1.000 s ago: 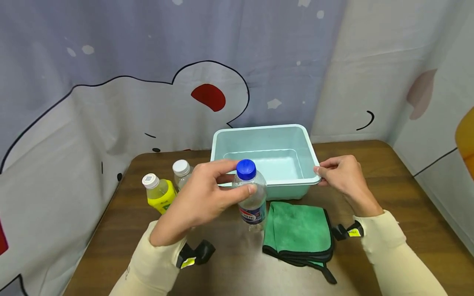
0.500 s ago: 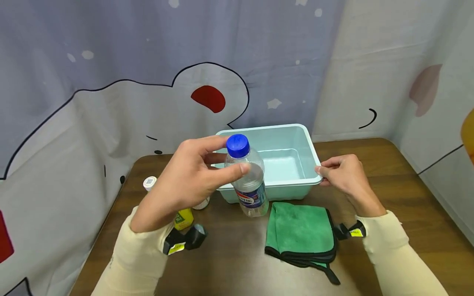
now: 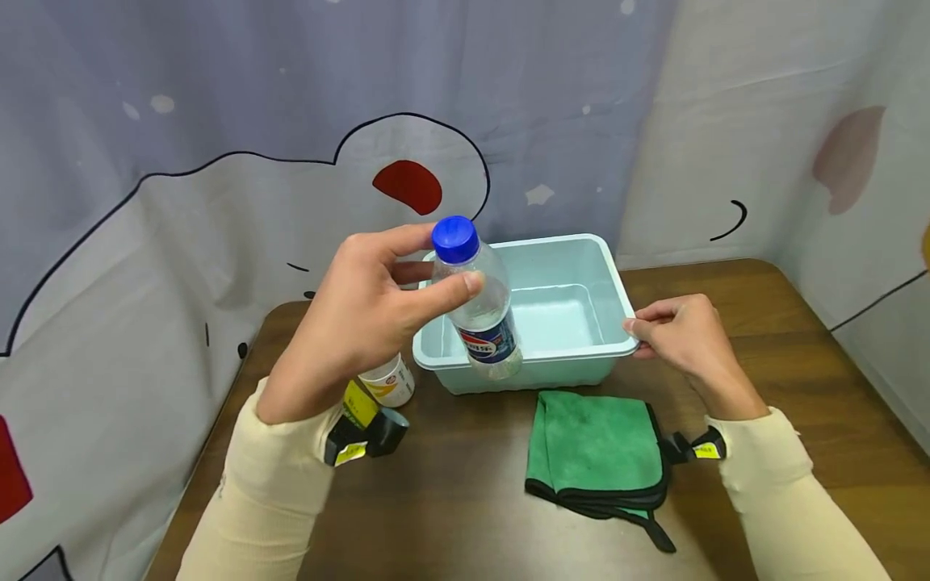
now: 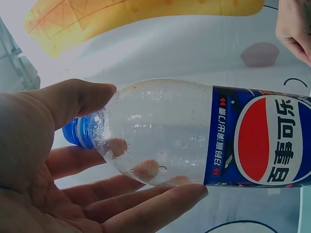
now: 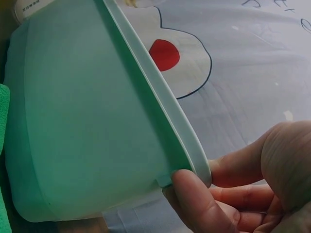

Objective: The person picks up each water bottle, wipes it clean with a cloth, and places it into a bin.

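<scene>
My left hand (image 3: 363, 315) holds a clear plastic soda bottle (image 3: 494, 303) by its shoulder, thumb on one side and fingers on the other. The bottle has a blue cap (image 3: 455, 240) and a blue label with a red and white logo (image 4: 267, 138); it tilts slightly and overlaps the front left of the basin in the head view. A pale mint plastic basin (image 3: 523, 355) stands on the table. At its front right corner my right hand (image 3: 679, 331) pinches the rim (image 5: 187, 141) between thumb and fingers.
A folded green cloth (image 3: 599, 444) with black edging lies in front of the basin. Left of the basin stand a white-labelled bottle (image 3: 392, 383) and a yellow bottle (image 3: 359, 403), both partly behind my left hand. A printed curtain (image 3: 218, 218) hangs behind the wooden table (image 3: 450, 500).
My left hand has raised the soda bottle off the table and moved it slightly left, up to the basin's front rim. The right hand keeps its pinch on the basin corner.
</scene>
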Available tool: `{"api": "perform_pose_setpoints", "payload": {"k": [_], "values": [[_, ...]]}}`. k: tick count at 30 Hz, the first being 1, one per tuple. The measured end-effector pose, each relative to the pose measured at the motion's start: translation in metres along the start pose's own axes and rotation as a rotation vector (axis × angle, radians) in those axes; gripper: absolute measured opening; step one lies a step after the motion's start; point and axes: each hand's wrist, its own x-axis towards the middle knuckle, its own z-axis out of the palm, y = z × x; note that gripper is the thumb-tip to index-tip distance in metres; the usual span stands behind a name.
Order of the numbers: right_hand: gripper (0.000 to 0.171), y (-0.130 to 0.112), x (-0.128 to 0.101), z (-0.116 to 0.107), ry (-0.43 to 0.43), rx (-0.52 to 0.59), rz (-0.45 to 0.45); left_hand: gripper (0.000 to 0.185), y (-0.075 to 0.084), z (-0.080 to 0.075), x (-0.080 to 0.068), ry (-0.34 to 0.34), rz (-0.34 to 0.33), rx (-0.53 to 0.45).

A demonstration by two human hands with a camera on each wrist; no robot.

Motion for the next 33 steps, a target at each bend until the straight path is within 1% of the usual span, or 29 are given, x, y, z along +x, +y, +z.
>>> {"api": "perform_pose_setpoints", "payload": {"k": [9, 15, 24, 30, 33], "values": [[0.036, 0.002, -0.001, 0.005, -0.019, 0.015, 0.002, 0.033, -0.002, -0.001, 0.009, 0.012, -0.025, -0.018], [0.032, 0.007, -0.006, 0.005, -0.002, 0.034, -0.009, 0.030, -0.003, 0.001, 0.017, 0.023, -0.033, -0.005], [0.030, 0.007, -0.010, 0.007, 0.002, 0.027, -0.019, 0.036, -0.012, 0.001, 0.026, 0.038, -0.048, 0.012], [0.031, 0.006, -0.010, 0.005, 0.005, 0.016, -0.017, 0.033, -0.013, 0.003, 0.035, 0.045, -0.041, 0.022], [0.031, 0.006, -0.010, 0.004, 0.010, 0.016, -0.017, 0.034, -0.013, 0.004, 0.039, 0.041, -0.049, 0.029]]}}
